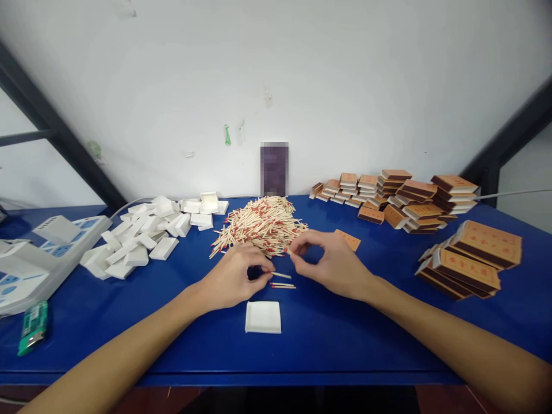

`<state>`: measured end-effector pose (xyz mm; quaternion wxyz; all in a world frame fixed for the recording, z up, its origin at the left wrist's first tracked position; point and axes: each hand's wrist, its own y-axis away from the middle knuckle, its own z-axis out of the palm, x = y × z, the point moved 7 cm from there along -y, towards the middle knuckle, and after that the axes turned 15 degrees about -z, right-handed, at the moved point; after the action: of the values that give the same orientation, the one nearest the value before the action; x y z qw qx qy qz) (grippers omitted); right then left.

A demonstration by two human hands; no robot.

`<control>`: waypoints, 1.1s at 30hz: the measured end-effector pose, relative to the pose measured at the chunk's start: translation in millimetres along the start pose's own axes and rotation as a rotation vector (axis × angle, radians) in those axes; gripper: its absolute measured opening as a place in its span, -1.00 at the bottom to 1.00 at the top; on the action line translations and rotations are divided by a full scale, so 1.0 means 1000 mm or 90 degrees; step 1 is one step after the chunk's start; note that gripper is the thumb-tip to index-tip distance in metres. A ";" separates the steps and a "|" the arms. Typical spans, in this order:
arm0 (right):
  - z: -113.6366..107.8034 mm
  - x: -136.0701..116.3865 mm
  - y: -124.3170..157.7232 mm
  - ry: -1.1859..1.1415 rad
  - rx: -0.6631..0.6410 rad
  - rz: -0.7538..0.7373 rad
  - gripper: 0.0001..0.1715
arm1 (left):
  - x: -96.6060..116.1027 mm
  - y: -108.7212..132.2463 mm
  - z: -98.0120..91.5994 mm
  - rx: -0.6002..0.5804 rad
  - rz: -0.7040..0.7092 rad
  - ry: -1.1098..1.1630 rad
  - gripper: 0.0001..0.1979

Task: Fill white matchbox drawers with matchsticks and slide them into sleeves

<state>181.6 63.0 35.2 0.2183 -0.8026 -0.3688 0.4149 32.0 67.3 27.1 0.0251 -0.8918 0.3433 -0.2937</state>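
My left hand [237, 276] pinches a match [281, 275] between thumb and forefinger, its pale end pointing right. Just below it, a couple of loose matches [284, 286] lie side by side on the blue table, red heads to the left. At the front right edge of the large match pile [263, 221], my right hand [330, 261] has its thumb and forefinger closed together. A small tip shows at those fingers and looks like a match, mostly hidden. Nearer to me, one white matchbox tray [263, 317] lies with its hollow side up.
White inner trays [142, 230] are heaped on the left, beside a power strip [64, 253] and a green packet [33, 328]. Stacked orange matchboxes [409, 198] stand at the back right, more matchboxes [470, 259] nearer. An orange cover [348, 240] lies behind my right hand.
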 end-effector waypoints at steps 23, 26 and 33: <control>0.033 -0.011 0.012 0.075 -0.276 -0.058 -0.91 | -0.034 0.000 -0.029 0.005 0.045 -0.228 -0.79; 0.034 -0.013 0.012 0.052 -0.281 -0.068 -0.90 | -0.031 0.000 -0.026 -0.009 0.048 -0.228 -0.80; 0.032 -0.019 0.011 0.053 -0.285 -0.081 -0.88 | -0.035 -0.001 -0.028 0.011 0.045 -0.225 -0.80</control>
<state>152.4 43.2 19.4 0.0757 -0.8226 -0.4920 0.2747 -3.4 94.7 32.9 0.1028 -0.9166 0.3623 -0.1343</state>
